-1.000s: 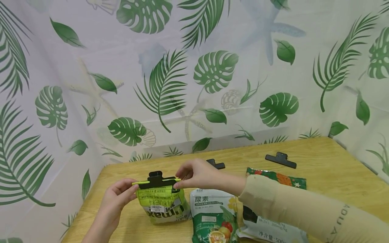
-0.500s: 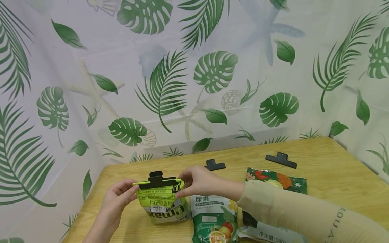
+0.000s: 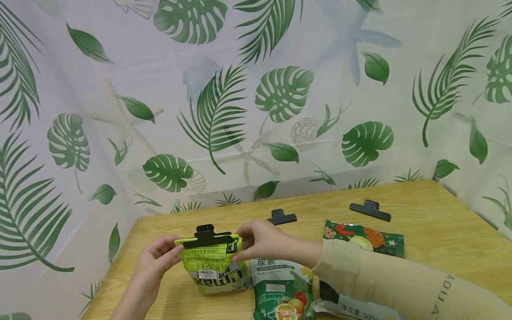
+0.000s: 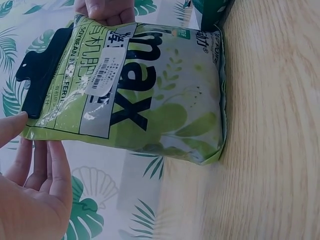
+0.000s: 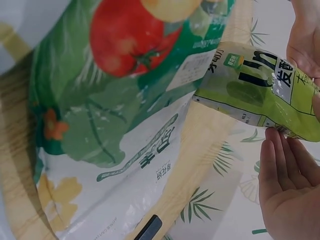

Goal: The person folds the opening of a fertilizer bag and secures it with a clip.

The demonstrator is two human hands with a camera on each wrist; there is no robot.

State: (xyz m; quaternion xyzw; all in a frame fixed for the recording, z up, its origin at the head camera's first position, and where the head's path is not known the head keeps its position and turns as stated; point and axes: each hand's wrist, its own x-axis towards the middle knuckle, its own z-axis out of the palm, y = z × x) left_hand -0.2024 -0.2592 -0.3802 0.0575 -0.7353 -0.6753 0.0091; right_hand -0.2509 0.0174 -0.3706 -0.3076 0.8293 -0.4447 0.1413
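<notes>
A lime-green fertilizer bag (image 3: 212,271) stands on the table at the left in the head view. Across its top sits a black bag clip (image 3: 206,240), handle up. My left hand (image 3: 150,264) pinches the bag's upper left corner, thumb in front and fingers behind, as the left wrist view shows. At the upper right corner, just past the clip's end, my right hand (image 3: 266,242) pinches the bag's edge between thumb and fingers. The right wrist view shows this hand's fingers (image 5: 280,160) behind the bag.
Right of the lime bag lies a green and white fertilizer bag (image 3: 280,289) with vegetable pictures. Another bag (image 3: 384,242), green with flowers, is partly covered by my right sleeve (image 3: 384,275). Two loose black clips (image 3: 282,216) (image 3: 370,210) lie toward the wooden table's (image 3: 432,209) back edge.
My right hand has slid from the clip's right end slightly down and right onto the bag's corner, uncovering more of the corner and the loose clip behind. The left hand keeps its hold.
</notes>
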